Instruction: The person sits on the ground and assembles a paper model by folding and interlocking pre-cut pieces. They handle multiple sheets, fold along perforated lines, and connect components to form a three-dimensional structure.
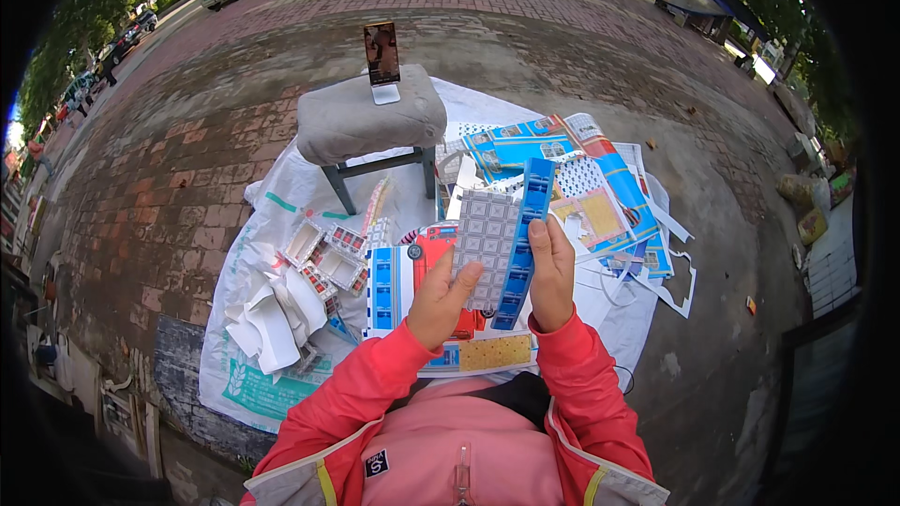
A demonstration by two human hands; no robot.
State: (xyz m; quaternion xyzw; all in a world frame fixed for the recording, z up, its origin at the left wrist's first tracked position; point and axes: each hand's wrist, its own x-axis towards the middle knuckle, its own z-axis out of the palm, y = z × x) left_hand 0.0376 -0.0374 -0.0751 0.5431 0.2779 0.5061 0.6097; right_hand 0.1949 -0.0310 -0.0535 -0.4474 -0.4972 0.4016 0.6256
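Observation:
Between my two hands is a printed cardboard piece [487, 242], with a grey panel of repeated squares and a blue strip [525, 239] folded along its right side. My left hand [441, 298] grips its left edge, thumb lying over the grey face. On the other side my right hand [551, 267] closes on the blue strip, thumb at its edge. Below the piece lies a printed sheet [389, 295] with a red vehicle picture and blue window patterns, partly hidden by my hands. A yellow patterned strip [492, 353] shows at its near edge.
A grey padded stool [370, 117] holds a phone on a stand [382, 56]. Small assembled paper boxes [328, 258] and white card scraps [277, 319] lie left on a white sack sheet [225, 347]. Printed sheets [525, 142] and cut-off strips pile up at right. Brick paving [187, 178] surrounds this.

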